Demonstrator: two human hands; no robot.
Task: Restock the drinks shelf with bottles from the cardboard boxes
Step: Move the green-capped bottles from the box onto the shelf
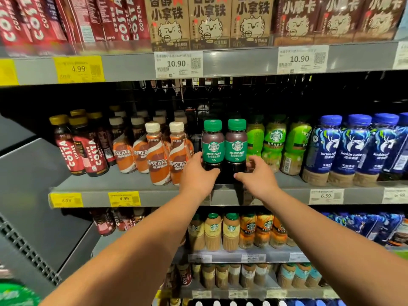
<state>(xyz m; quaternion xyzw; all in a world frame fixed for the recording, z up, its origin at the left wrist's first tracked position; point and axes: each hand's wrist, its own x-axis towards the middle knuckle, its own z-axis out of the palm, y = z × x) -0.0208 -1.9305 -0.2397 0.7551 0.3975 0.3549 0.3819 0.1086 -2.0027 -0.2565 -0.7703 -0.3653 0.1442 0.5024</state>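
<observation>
Both forearms reach up from the bottom edge to the middle shelf (132, 184).

**Hands.** Left hand (196, 175) grips the dark base of the left Americano bottle (212, 142), with the thumb up its outer side and the fingers curled across the front. Right hand (258, 176) grips the base of the right Americano bottle (236, 141) in mirror fashion.

**Task items.** Count: two. Both are green-capped and upright, touching side by side just above the hands at the front of the shelf. The hands cover their bottoms, so contact with the shelf cannot be confirmed.

**Left of the left hand.** Two white-capped Nescafé bottles (157, 151) stand in front. Others behind them are in shadow, number unclear. Farther left are three Costa bottles (88, 149) in front, with more behind lost in the dark.

**Right of the right hand.** There are three light-green Starbucks bottles (274, 142), then three blue luckin bottles (351, 146). A fourth is cut off at the frame edge.

**Above the hands.** Three tan cartons (209, 21) are in view, tops cut off.

**Shelf lip.** Two yellow price tags (124, 198) sit left of the left hand. The nearer one reads 4.99 and the other is blurred.

**Below the forearms.** Lower shelves hold further bottles, too blurred to count.
</observation>
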